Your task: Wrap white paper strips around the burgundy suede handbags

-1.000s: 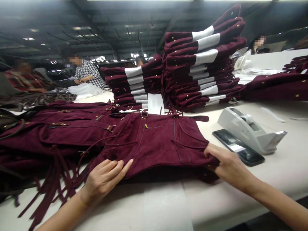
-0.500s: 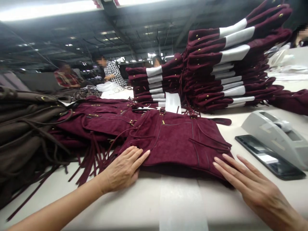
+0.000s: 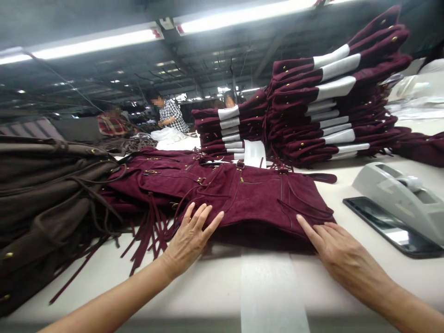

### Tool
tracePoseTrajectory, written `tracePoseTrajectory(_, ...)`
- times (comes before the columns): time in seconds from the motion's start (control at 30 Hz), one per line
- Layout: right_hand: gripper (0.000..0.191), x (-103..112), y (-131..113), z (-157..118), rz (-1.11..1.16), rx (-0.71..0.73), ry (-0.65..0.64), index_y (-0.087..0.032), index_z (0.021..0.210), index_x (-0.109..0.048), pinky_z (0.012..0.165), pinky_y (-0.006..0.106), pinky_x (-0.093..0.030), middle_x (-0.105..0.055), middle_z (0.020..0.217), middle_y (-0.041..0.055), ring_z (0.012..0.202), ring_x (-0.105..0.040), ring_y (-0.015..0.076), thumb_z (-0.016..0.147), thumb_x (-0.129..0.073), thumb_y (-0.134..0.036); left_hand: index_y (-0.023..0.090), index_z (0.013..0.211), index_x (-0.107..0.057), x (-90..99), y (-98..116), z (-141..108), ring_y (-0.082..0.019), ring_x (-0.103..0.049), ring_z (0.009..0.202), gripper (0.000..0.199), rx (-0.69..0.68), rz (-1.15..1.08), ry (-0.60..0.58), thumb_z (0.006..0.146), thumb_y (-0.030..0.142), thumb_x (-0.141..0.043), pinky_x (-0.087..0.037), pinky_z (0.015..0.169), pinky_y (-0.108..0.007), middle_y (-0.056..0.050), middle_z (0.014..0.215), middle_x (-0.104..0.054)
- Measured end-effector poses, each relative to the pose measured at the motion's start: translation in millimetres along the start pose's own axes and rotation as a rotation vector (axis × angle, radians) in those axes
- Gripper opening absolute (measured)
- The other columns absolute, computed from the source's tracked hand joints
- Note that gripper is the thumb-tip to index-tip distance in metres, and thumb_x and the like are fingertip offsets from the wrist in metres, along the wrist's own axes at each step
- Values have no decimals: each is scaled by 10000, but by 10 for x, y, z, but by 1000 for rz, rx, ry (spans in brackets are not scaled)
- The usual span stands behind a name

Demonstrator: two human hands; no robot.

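A burgundy suede bag (image 3: 256, 199) with a small zip, straps and brass buckles lies flat on the white table in front of me. On its near left corner rests my left hand (image 3: 189, 238), open, its fingers spread over the suede. My right hand (image 3: 342, 252) touches the near right corner, index finger stretched across the top; the other fingers are slightly bent and the thumb is hidden. The bag's near edge bulges up a little between the hands. A white paper strip (image 3: 270, 286) runs from beneath the bag toward me.
Fringed burgundy bags (image 3: 163, 178) and a pile of dark brown bags (image 3: 45, 194) lie to the left. Tall stacks of paper-banded burgundy bags (image 3: 294, 106) stand behind. At right are a phone (image 3: 391, 226) and a grey tape dispenser (image 3: 398, 199). Co-workers (image 3: 169, 113) are in the background.
My right hand has shifted left along the bag's near edge, with its index finger farther onto the suede. My left hand stays at its corner, fingers more raised. The view has tilted up slightly.
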State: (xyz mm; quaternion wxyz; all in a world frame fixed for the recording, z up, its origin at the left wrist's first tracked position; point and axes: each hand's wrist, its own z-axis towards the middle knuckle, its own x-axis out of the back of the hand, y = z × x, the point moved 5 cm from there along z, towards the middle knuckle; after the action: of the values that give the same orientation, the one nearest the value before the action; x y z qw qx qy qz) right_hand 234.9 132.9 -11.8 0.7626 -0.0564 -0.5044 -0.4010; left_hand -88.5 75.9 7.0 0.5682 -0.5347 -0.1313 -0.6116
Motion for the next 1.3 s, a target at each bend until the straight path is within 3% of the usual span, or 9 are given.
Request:
tracePoseTrajectory(0.13,737,69,237,121,278,4,-91,-147,1499,-276,666,305,-526,-651,804,49,708,-625,191,785,-407,-19,214,1511,-166,37,77,-1,-402,-237,1402,919,-21,37,82,721,-24,-571,-230,1110,-675,-230,1472,-263)
tracePoseTrajectory(0.27,706,224,478,316,455,-58,-201,-298,1500,-285,739,301,-520,-696,996,33,865,-665,195,844,-435,-88,171,1495,-223,24,18,65,-440,-323,1346,939,35,-41,177,686,123,-699,-286,1074,-693,-241,1405,-342)
tracePoseTrajectory(0.43,641,202,616,290,524,-68,-265,-371,1487,-301,794,321,-525,-687,1036,13,917,-652,197,901,-446,-154,9,1374,-392,212,-4,146,-301,-599,1039,587,-107,-53,321,798,21,-503,-541,897,-463,-198,1141,-595)
tracePoseTrajectory(0.57,658,106,682,-73,465,-41,-226,-365,1464,-356,846,321,-530,-667,1141,12,1002,-634,192,865,-450,-109,59,1280,-493,554,150,175,-205,-649,883,456,-270,-294,175,836,-1,-408,-571,780,-322,-124,1003,-667)
tracePoseTrajectory(0.7,715,261,460,-335,257,29,-102,-269,1496,-307,1051,411,-414,-517,1401,39,1249,-508,224,817,-474,-120,143,1261,-529,702,266,150,-167,-660,760,500,-268,-485,-38,788,10,-436,-563,696,-257,-64,897,-685)
tracePoseTrajectory(0.87,836,457,-45,-85,170,3,11,-159,1505,-284,1124,512,-289,-401,1482,123,1324,-414,306,764,-642,-308,176,1246,-557,613,208,147,-165,-686,824,551,-174,-591,-67,740,-5,-433,-567,757,-247,-51,977,-706)
tracePoseTrajectory(1.07,610,268,-368,240,210,47,201,-46,1306,-522,964,449,-450,-645,1126,148,1042,-595,268,696,-512,-32,218,1297,-532,523,119,115,-155,-668,969,669,-83,-627,-90,676,-16,-444,-554,859,-256,-23,1119,-690)
tracePoseTrajectory(1.17,351,214,-488,217,137,221,318,-23,1137,-610,830,385,-493,-686,915,118,874,-628,226,826,-450,6,226,1408,-416,518,218,69,-221,-522,1237,867,-4,-505,-90,581,-15,-520,-453,1055,-391,-49,1361,-551)
tracePoseTrajectory(1.3,293,212,-512,167,144,250,342,-42,1096,-629,789,355,-486,-687,868,90,836,-625,198,899,-414,-6,188,1498,-249,520,503,30,-325,-288,1404,996,1,-330,-23,590,55,-636,-258,1154,-555,-84,1536,-319)
